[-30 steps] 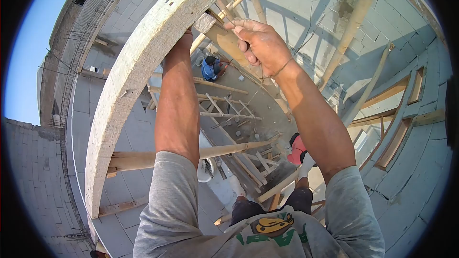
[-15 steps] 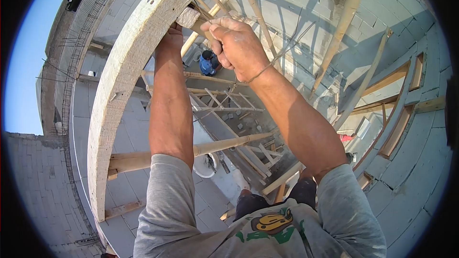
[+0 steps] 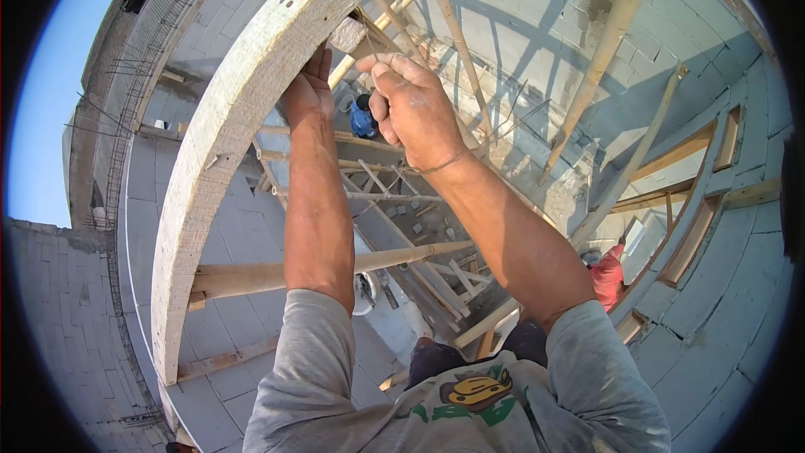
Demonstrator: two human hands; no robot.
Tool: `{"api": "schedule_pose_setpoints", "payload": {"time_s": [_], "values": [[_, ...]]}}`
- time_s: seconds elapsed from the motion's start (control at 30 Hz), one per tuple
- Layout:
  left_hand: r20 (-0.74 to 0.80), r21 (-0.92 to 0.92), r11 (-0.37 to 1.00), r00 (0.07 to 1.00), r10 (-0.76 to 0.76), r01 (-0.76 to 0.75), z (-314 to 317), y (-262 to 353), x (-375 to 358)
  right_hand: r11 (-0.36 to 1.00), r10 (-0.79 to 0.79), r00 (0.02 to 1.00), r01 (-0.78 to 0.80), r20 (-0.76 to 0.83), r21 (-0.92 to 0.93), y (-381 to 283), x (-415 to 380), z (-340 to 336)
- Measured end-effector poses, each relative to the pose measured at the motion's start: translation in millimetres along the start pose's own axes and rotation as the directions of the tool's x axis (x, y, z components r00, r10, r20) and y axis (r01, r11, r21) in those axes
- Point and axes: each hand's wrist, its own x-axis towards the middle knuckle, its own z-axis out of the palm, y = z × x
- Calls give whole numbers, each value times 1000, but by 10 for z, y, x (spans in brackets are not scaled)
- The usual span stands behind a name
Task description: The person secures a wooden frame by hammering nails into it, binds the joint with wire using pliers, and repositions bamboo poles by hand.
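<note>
A long, pale, rough timber board [image 3: 220,130] runs in a curve up the left side in this wide view. My left hand [image 3: 310,91] is raised against its right side, palm showing and fingers stretched upward, the tips partly hidden by the board. The cut end of a wooden block [image 3: 347,34] juts out beside the board, above that hand. To the right of the block, my right hand [image 3: 412,109] is closed in a pinch. A thin wire [image 3: 370,44] seems to run from near the block to its fingertips. A thin cord circles my right wrist.
Below lies a drop with bamboo poles [image 3: 402,256], crossing timbers and rubble. A person in blue [image 3: 362,120] is far down; another in red [image 3: 605,275] is at lower right. Grey block walls [image 3: 721,319] with wooden frames stand right. A slanting bamboo post [image 3: 599,59] rises upper right.
My right hand has moved slightly down and right, away from the block. My left hand has come lower, showing its palm and fingers. The person in red shows more.
</note>
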Motion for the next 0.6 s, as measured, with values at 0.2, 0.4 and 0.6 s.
{"api": "schedule_pose_setpoints", "payload": {"time_s": [0.2,0.4,0.6], "values": [[51,69,996,997,54,-57,-76,87,-281,997,8,1000,-7,10,-82,-51,12,-92],[90,190,966,983,159,-174,101,222,-587,996,38,999,-36,19,-86,-103,27,-156],[-5,123,987,994,108,-107,58,260,-473,994,-24,999,28,39,-101,-237,167,-86]]}}
